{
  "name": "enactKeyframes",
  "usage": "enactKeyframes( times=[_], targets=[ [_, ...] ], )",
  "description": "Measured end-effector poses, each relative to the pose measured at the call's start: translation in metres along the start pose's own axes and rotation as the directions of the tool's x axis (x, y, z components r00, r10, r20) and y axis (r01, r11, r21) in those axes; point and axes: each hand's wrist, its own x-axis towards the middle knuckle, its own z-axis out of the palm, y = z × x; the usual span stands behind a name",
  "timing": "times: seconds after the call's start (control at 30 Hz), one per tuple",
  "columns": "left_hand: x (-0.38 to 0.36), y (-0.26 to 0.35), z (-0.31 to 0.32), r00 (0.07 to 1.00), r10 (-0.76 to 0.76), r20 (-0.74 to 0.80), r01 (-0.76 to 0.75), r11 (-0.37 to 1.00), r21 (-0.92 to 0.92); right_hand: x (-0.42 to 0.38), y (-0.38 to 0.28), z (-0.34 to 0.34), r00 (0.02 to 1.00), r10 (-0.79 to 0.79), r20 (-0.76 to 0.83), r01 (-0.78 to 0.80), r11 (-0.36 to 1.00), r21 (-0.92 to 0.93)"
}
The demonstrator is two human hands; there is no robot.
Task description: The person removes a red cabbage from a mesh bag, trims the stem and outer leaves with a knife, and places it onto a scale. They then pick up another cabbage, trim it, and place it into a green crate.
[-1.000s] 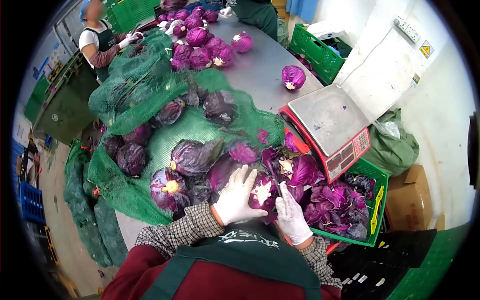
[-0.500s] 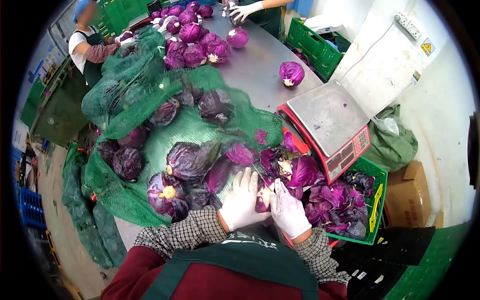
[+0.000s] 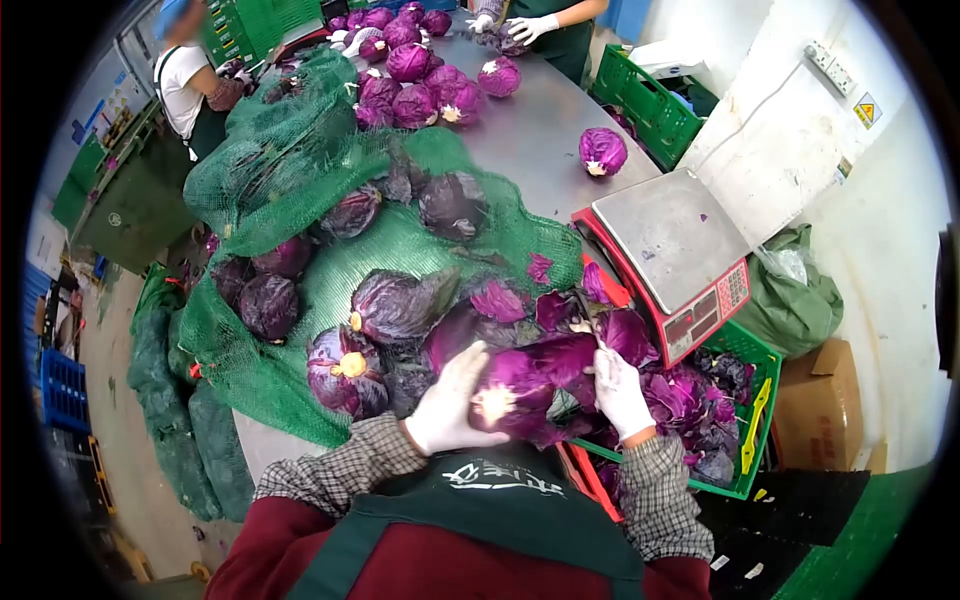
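My gloved left hand [image 3: 450,408] is wrapped around the left side of a red cabbage [image 3: 515,395], whose pale cut stem faces left and up. With its fingers closed, my gloved right hand [image 3: 622,395] pinches the edge of a purple outer leaf [image 3: 568,358] stretched out to the right of the head. Left of my left hand lies an untrimmed cabbage [image 3: 345,372] with a round stem end. Another dark cabbage [image 3: 395,305] rests just beyond it on the green mesh bag [image 3: 345,255]. Loose leaves partly surround the held head.
A red scale [image 3: 670,240] stands at the right, with a green crate [image 3: 752,475] of stripped leaves below it. Purple cabbages [image 3: 408,62] are piled farther along the metal table [image 3: 540,140]. Two co-workers stand at its far end, one with white-gloved hands [image 3: 532,28].
My right hand has moved from the cabbage's stem area out to the right, drawing a leaf with it. The cabbage now shows more of its side. The view has shifted slightly.
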Motion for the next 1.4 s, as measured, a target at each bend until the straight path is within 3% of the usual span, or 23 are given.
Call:
enactKeyframes(
  times=[0.07,0.1,0.23,0.3,0.37,0.47,0.5,0.53,0.57,0.63,0.67,0.7,0.77,0.8,0.83,0.87,0.9,0.97,1.23,1.27,1.4],
  targets=[
    [-0.008,-0.005,-0.018,0.981,-0.157,0.111,0.164,0.985,-0.056,-0.019,-0.013,-0.004,0.993,-0.028,-0.113,0.013,0.991,-0.135],
    [-0.013,-0.012,-0.020,0.985,-0.135,0.109,0.138,0.990,-0.026,-0.028,-0.016,-0.006,0.985,-0.087,-0.150,0.049,0.969,-0.240],
    [-0.004,-0.003,-0.030,0.967,-0.126,0.222,0.115,0.991,0.062,-0.056,-0.027,-0.022,0.976,-0.013,-0.218,-0.038,0.973,-0.228],
    [0.000,-0.002,-0.031,0.949,-0.199,0.246,0.194,0.980,0.043,-0.070,-0.027,-0.031,0.960,-0.025,-0.279,-0.042,0.972,-0.233],
    [0.001,-0.007,-0.029,0.926,-0.288,0.244,0.293,0.956,0.018,-0.088,-0.031,-0.045,0.949,0.196,-0.247,-0.222,0.972,-0.083],
    [-0.001,-0.016,-0.025,0.950,-0.266,0.162,0.262,0.964,0.043,-0.117,-0.018,-0.067,0.791,0.553,-0.262,-0.550,0.830,0.092],
    [0.002,-0.011,-0.029,0.955,-0.248,0.162,0.239,0.968,0.078,-0.110,-0.033,-0.098,0.564,0.805,-0.182,-0.696,0.582,0.420],
    [0.006,-0.005,-0.029,0.949,-0.260,0.178,0.254,0.966,0.058,-0.115,-0.028,-0.118,0.417,0.894,-0.166,-0.768,0.444,0.462],
    [0.010,0.000,-0.027,0.944,-0.270,0.192,0.268,0.963,0.037,-0.153,0.012,-0.121,0.521,0.826,-0.214,-0.746,0.562,0.356],
    [0.011,0.003,-0.016,0.956,-0.236,0.174,0.244,0.969,-0.025,-0.140,-0.008,-0.158,0.520,0.848,-0.105,-0.834,0.530,0.150],
    [0.013,0.000,-0.010,0.960,-0.217,0.176,0.232,0.971,-0.066,-0.120,-0.028,-0.163,0.575,0.806,-0.140,-0.789,0.591,0.166],
    [0.013,-0.001,-0.005,0.963,-0.200,0.178,0.221,0.969,-0.107,-0.089,-0.054,-0.163,0.632,0.769,-0.092,-0.698,0.617,0.364],
    [0.013,0.002,-0.002,0.980,-0.111,0.163,0.117,0.993,-0.027,-0.039,-0.091,-0.149,0.697,0.694,0.179,-0.691,0.583,0.427],
    [0.013,0.000,0.001,0.986,-0.067,0.154,0.069,0.998,-0.012,-0.024,-0.093,-0.122,0.796,0.555,0.242,-0.565,0.537,0.626],
    [0.012,0.000,0.002,0.989,-0.024,0.145,0.023,1.000,0.007,-0.010,-0.081,-0.084,0.970,0.244,0.011,-0.202,0.776,0.598],
    [0.011,0.002,0.001,0.988,-0.019,0.153,0.019,1.000,0.003,0.010,-0.084,-0.074,0.990,-0.055,-0.131,0.087,0.962,0.259],
    [0.010,0.003,0.001,0.987,-0.012,0.163,0.013,1.000,-0.005,0.021,-0.089,-0.055,0.981,-0.003,-0.194,0.087,0.900,0.427],
    [0.007,0.006,-0.002,0.987,-0.009,0.162,0.011,1.000,-0.016,0.028,-0.089,-0.054,0.998,0.059,0.030,-0.066,0.818,0.572],
    [0.010,0.003,0.003,0.992,0.034,0.121,-0.029,0.999,-0.043,0.024,-0.088,-0.058,0.998,0.003,0.067,-0.048,0.739,0.672],
    [0.010,0.003,0.003,0.992,0.048,0.113,-0.043,0.998,-0.048,0.024,-0.091,-0.063,0.967,0.097,0.237,-0.249,0.571,0.782],
    [0.012,0.004,0.001,0.991,0.057,0.125,-0.052,0.998,-0.041,0.035,-0.082,-0.076,0.928,-0.029,0.372,-0.234,0.733,0.639]
  ],
)
